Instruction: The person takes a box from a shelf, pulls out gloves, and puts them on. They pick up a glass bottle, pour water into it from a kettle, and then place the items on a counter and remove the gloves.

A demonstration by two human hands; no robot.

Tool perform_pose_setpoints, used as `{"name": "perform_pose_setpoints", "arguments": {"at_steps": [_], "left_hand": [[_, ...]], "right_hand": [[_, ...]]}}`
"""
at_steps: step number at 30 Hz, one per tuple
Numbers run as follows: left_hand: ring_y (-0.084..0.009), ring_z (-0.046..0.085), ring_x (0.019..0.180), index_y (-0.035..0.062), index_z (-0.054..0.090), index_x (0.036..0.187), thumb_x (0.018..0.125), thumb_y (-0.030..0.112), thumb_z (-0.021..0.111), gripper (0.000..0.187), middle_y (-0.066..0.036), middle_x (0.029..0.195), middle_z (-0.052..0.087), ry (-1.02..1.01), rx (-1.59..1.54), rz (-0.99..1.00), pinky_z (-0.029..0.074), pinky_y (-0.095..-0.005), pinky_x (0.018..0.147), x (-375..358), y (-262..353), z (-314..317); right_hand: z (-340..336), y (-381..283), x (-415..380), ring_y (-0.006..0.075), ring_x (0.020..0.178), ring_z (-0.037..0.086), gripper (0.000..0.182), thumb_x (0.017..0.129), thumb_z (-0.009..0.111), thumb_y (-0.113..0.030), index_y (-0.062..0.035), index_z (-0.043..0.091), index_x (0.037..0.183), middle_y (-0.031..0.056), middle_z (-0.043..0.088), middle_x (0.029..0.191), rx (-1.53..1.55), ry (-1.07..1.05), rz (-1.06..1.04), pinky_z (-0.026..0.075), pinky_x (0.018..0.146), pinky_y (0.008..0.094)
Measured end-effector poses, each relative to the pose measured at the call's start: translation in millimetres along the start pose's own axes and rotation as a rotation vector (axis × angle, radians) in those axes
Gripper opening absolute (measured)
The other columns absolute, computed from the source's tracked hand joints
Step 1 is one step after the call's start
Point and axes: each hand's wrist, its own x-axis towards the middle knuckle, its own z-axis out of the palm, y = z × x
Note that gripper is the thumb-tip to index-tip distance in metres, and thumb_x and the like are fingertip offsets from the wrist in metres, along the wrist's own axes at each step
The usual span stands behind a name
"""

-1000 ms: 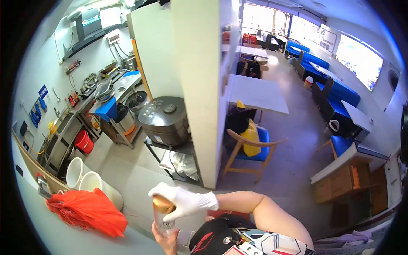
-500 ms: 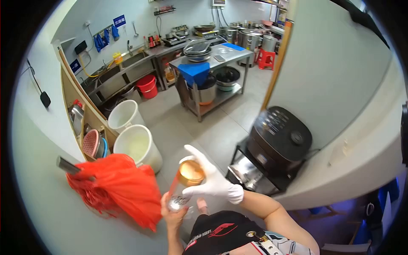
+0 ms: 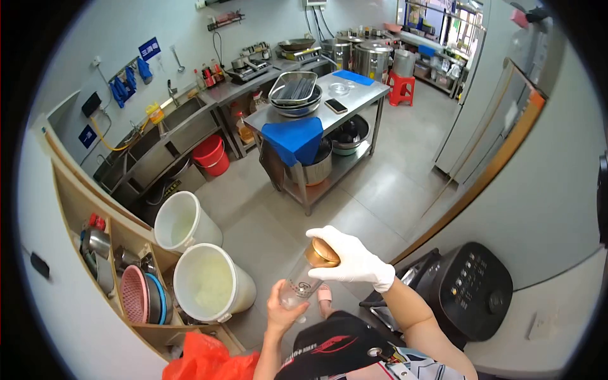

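Observation:
A clear jar [image 3: 303, 284] with dark print on its side and a gold lid [image 3: 322, 254] is held tilted in front of my body, above the floor. My left hand [image 3: 278, 311], bare, is closed around the jar's lower end. My right hand [image 3: 354, 258], in a white glove, grips the gold lid with the thumb on the near side and the fingers over the far side. The lid sits at the jar's upper end.
Two white buckets [image 3: 239, 297] with cloudy liquid stand left, beside a wooden shelf [image 3: 111, 253] of basins. A red plastic bag [image 3: 206, 358] is at lower left, a black cooker [image 3: 478, 291] at right. Ahead stands a steel table [image 3: 354, 95] bearing trays and a phone [image 3: 336, 106].
My view has swung to the right and up toward the room. Both hands still hold the jar and its lid, now lower and farther right; the red bag has mostly left view.

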Motion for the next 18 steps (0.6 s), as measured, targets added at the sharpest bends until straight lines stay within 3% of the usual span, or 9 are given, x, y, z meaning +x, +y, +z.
{"name": "perform_pose_setpoints", "arguments": {"at_steps": [2, 8, 13, 15, 17, 18], "left_hand": [[-0.0204, 0.064, 0.091, 0.0008, 0.048, 0.123, 0.059, 0.015, 0.088, 0.077, -0.013, 0.102, 0.065, -0.038, -0.007, -0.003, 0.051, -0.0331, 0.083, 58, -5, 9], [-0.0204, 0.064, 0.092, 0.0002, 0.048, 0.124, 0.060, 0.013, 0.088, 0.077, -0.012, 0.102, 0.065, -0.143, -0.026, -0.006, 0.051, -0.0331, 0.084, 215, -11, 46], [-0.0210, 0.060, 0.103, -0.0007, 0.047, 0.126, 0.062, 0.014, 0.088, 0.077, -0.014, 0.110, 0.062, -0.304, -0.107, -0.011, 0.048, -0.0329, 0.091, 340, -28, 110], [-0.0241, 0.059, 0.109, 0.0013, 0.045, 0.131, 0.060, 0.016, 0.089, 0.085, -0.017, 0.116, 0.061, -0.358, -0.088, 0.037, 0.045, -0.0350, 0.096, 394, -51, 143], [-0.0275, 0.059, 0.112, 0.0053, 0.040, 0.138, 0.055, 0.017, 0.091, 0.097, -0.017, 0.120, 0.061, -0.569, -0.081, 0.114, 0.044, -0.0377, 0.099, 458, -40, 177], [-0.0281, 0.058, 0.114, 0.0085, 0.035, 0.142, 0.053, 0.018, 0.091, 0.106, -0.017, 0.122, 0.061, -0.649, -0.134, 0.020, 0.044, -0.0386, 0.100, 491, -34, 194]], "right_hand": [[-25, 28, 45, 0.0339, 0.102, 0.059, 0.068, 0.074, 0.077, -0.039, -0.0091, 0.047, 0.127, 0.0157, 0.055, 0.115, -0.073, -0.027, 0.010, 0.048, 0.090, 0.0372], [-100, 90, 144, 0.0340, 0.102, 0.060, 0.069, 0.072, 0.081, -0.033, -0.0095, 0.047, 0.127, 0.0150, 0.056, 0.115, -0.045, 0.074, 0.036, 0.047, 0.090, 0.0387], [-164, 157, 207, 0.0318, 0.102, 0.059, 0.070, 0.069, 0.083, -0.030, -0.0090, 0.048, 0.126, 0.0146, 0.056, 0.114, -0.017, 0.201, 0.119, 0.047, 0.090, 0.0377], [-199, 190, 230, 0.0297, 0.103, 0.059, 0.069, 0.069, 0.083, -0.029, -0.0087, 0.048, 0.125, 0.0138, 0.056, 0.113, -0.051, 0.252, 0.152, 0.047, 0.090, 0.0368], [-234, 220, 246, 0.0307, 0.105, 0.060, 0.068, 0.069, 0.082, -0.031, -0.0079, 0.049, 0.124, 0.0157, 0.056, 0.114, -0.048, 0.373, 0.191, 0.048, 0.090, 0.0383], [-253, 237, 253, 0.0279, 0.104, 0.060, 0.068, 0.067, 0.084, -0.029, -0.0073, 0.051, 0.122, 0.0149, 0.056, 0.114, -0.096, 0.430, 0.250, 0.048, 0.090, 0.0364]]}}
